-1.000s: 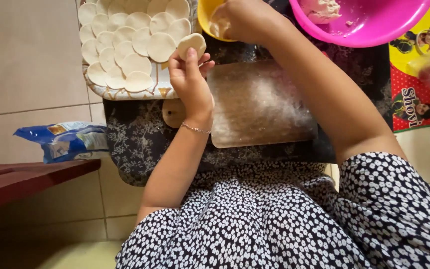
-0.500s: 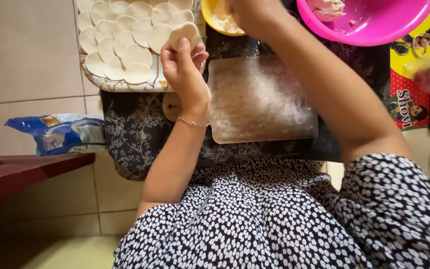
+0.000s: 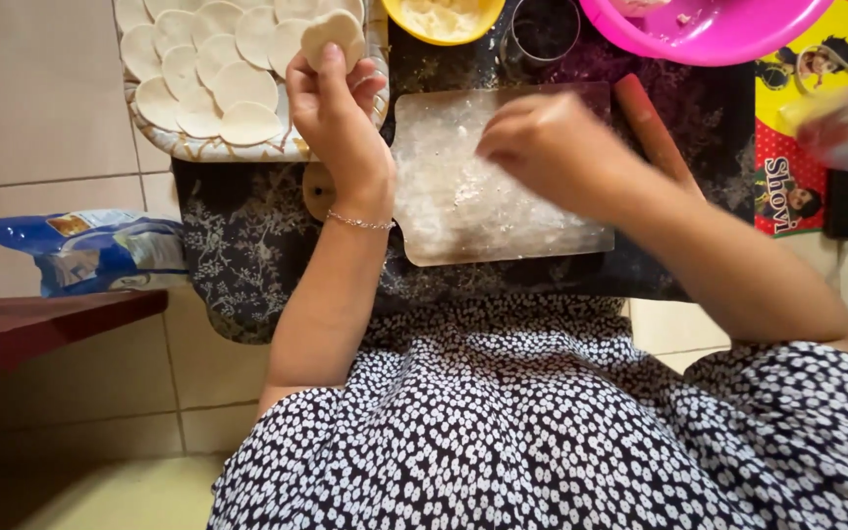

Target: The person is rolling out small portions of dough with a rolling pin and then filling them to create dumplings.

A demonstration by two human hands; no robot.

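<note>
Nearest, the right hand (image 3: pixel 552 147) hovers blurred over the floury rectangular wooden board (image 3: pixel 463 211), its fingers bent downward (I cannot tell whether they hold anything). Further off and to the left, the left hand (image 3: pixel 336 118) pinches a small round disc of pale dough (image 3: pixel 334 35) between fingertips, lifted over the patterned tray of flat dough rounds (image 3: pixel 218 88) at far left, with a yellow bowl (image 3: pixel 444 18) just right of it

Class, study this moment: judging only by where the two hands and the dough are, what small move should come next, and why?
Probably the left hand should lay its dough disc down among the flat discs on the tray. The disc is pinched just above the tray's near edge, beside those already laid out, while the right hand hovers over the floured board, which has no dough on it.
</note>
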